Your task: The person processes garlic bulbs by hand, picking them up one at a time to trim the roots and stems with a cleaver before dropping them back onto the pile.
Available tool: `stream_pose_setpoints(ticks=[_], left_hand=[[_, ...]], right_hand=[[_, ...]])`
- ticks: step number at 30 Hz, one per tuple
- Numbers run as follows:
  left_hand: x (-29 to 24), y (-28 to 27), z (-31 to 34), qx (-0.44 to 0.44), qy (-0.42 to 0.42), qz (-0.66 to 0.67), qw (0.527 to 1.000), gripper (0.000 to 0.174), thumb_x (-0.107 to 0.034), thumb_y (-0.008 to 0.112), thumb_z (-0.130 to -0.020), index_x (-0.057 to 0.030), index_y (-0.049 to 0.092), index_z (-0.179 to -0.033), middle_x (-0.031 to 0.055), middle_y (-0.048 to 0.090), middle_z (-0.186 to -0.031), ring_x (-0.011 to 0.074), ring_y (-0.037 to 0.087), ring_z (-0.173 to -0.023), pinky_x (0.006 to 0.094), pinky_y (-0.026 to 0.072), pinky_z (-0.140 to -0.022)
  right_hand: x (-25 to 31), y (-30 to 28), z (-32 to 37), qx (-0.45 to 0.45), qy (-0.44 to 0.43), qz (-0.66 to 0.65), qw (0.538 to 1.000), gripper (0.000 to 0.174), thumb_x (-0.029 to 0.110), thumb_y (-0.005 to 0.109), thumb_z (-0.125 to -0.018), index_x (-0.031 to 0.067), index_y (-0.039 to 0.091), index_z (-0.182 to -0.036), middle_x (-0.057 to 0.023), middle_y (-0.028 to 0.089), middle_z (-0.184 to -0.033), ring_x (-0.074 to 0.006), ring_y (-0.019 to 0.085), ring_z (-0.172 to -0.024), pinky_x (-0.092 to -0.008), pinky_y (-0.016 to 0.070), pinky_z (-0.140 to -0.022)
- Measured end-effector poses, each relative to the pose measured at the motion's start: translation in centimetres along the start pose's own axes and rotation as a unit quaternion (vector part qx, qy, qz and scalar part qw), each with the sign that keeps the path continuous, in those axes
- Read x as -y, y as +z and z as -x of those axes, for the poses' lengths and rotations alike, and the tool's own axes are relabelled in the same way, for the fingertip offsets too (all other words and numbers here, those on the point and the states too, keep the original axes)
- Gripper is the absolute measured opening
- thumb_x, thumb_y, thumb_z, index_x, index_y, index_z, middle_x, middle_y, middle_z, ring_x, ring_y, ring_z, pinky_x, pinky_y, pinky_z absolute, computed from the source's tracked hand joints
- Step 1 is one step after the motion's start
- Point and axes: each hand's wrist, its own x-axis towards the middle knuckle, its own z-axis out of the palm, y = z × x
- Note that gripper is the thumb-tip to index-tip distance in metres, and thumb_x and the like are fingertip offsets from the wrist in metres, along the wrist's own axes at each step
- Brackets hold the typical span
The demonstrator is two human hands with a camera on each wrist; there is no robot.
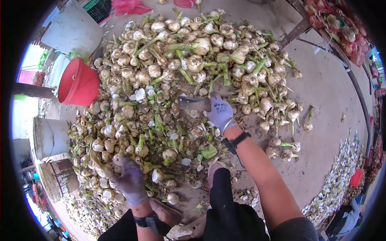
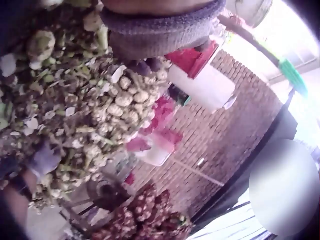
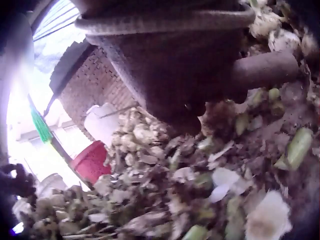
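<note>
My gloved right hand point(image 1: 220, 112) grips a knife, its dark blade point(image 1: 189, 99) pointing left over loose garlic trimmings and skins. In the right wrist view, that hand point(image 3: 175, 75) is a dark curled shape close above the scraps. My gloved left hand point(image 1: 130, 180) is over the heap of trimmed garlic bulbs point(image 1: 106, 144) at the left. Against its fingers shows a blurred, pale-brown garlic piece point(image 1: 101, 165); I cannot tell whether the fingers hold it. Only the cuff and dark fingertips of the left hand point(image 2: 150, 50) show in the left wrist view.
A large heap of garlic with stems point(image 1: 193, 48) lies beyond my hands. A red bucket point(image 1: 78, 82) tips toward the left heap, with a white bucket point(image 1: 51, 136) nearer. A few bulbs point(image 1: 283, 150) lie at the right. My shoe point(image 1: 215, 170) stands among the scraps.
</note>
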Motion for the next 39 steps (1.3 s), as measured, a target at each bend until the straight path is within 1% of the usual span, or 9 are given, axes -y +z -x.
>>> stream_pose_setpoints(ticks=[6,9,16,18,22,24,35,37,39], left_hand=[[12.6,4.8,0.2,0.141,0.062,-0.608,0.779,0.075,-0.006,0.072,-0.08,-0.004,0.031,-0.143,0.0121,0.047,-0.129,0.0206,0.049,-0.118,0.0357,0.0407,-0.1],[13.5,4.4,0.3,0.174,0.006,-0.626,0.76,0.072,-0.006,0.074,-0.078,-0.0015,0.034,-0.138,0.0121,0.046,-0.129,0.0177,0.047,-0.119,0.0326,0.0403,-0.1],[13.3,3.8,0.7,0.009,-0.259,-0.376,0.89,0.062,-0.01,0.077,-0.075,-0.0002,0.044,-0.127,0.0092,0.056,-0.115,0.0181,0.056,-0.104,0.0309,0.0456,-0.094],[13.2,0.3,-0.1,0.14,-0.111,-0.642,0.746,0.062,-0.013,0.078,-0.073,-0.0007,0.045,-0.125,0.0081,0.058,-0.109,0.0158,0.059,-0.097,0.0292,0.0483,-0.089],[12.6,3.9,2.2,0.172,-0.131,-0.488,0.846,0.065,-0.015,0.079,-0.073,-0.0006,0.044,-0.125,0.0074,0.06,-0.106,0.013,0.058,-0.097,0.0293,0.0494,-0.086],[11.7,4.6,1.9,0.206,-0.108,-0.64,0.732,0.068,-0.01,0.079,-0.072,0.001,0.041,-0.128,0.0062,0.06,-0.105,0.0124,0.058,-0.097,0.0295,0.0502,-0.085],[13.3,4.8,0.0,-0.02,-0.02,-0.183,0.983,0.029,-0.007,0.066,-0.085,-0.0092,0.054,-0.112,0.0042,0.06,-0.106,0.0144,0.059,-0.085,0.0265,0.0497,-0.064],[7.9,3.8,-2.0,0.074,0.024,-0.036,0.996,0.026,-0.019,0.063,-0.091,-0.0034,0.056,-0.11,0.0085,0.061,-0.103,0.0137,0.06,-0.088,0.0231,0.0536,-0.077],[3.1,4.4,-2.6,0.034,0.171,-0.114,0.978,0.033,-0.026,0.06,-0.093,0.0006,0.056,-0.111,0.0119,0.065,-0.1,0.0187,0.063,-0.081,0.0262,0.055,-0.07]], right_hand=[[3.4,-1.5,3.7,0.134,0.037,-0.276,0.951,0.04,0.028,0.072,-0.075,0.0004,0.061,-0.102,-0.0167,0.062,-0.095,-0.0256,0.063,-0.085,-0.0372,0.0501,-0.076],[6.6,-8.3,7.9,0.233,0.088,-0.426,0.87,0.054,0.034,0.068,-0.076,-0.0019,0.054,-0.114,-0.0195,0.065,-0.097,-0.038,0.063,-0.088,-0.0441,0.0501,-0.079],[6.1,-10.6,11.7,0.149,-0.172,-0.121,0.966,0.042,0.02,0.066,-0.053,0.0059,0.055,-0.092,-0.0136,0.056,-0.099,-0.0347,0.059,-0.079,-0.0434,0.0473,-0.066],[6.4,-10.6,11.6,0.14,-0.183,-0.166,0.959,0.038,0.019,0.066,-0.058,0.0061,0.057,-0.092,-0.0142,0.057,-0.094,-0.0347,0.059,-0.076,-0.043,0.0473,-0.065],[1.8,-4.5,11.2,0.136,-0.155,-0.172,0.963,0.029,0.018,0.065,-0.064,0.005,0.058,-0.09,-0.0149,0.058,-0.086,-0.0373,0.059,-0.075,-0.043,0.048,-0.064],[-1.6,-0.8,10.9,0.097,0.015,-0.092,0.991,0.027,0.02,0.065,-0.07,0.0018,0.061,-0.09,-0.015,0.061,-0.08,-0.0341,0.061,-0.073,-0.0399,0.0495,-0.065],[4.0,1.0,13.8,0.363,0.215,-0.382,0.822,0.04,0.034,0.06,-0.082,-0.0018,0.063,-0.1,-0.0195,0.067,-0.09,-0.0321,0.066,-0.072,-0.0393,0.0516,-0.069],[1.1,3.3,11.8,0.135,-0.055,0.069,0.987,0.038,0.032,0.061,-0.081,-0.0015,0.063,-0.1,-0.0175,0.066,-0.089,-0.0325,0.065,-0.073,-0.0392,0.0528,-0.069],[-0.7,0.7,6.6,-0.146,0.047,-0.077,0.985,0.032,0.027,0.061,-0.081,0.0011,0.063,-0.1,-0.0155,0.065,-0.089,-0.0326,0.064,-0.077,-0.0398,0.0529,-0.07]])
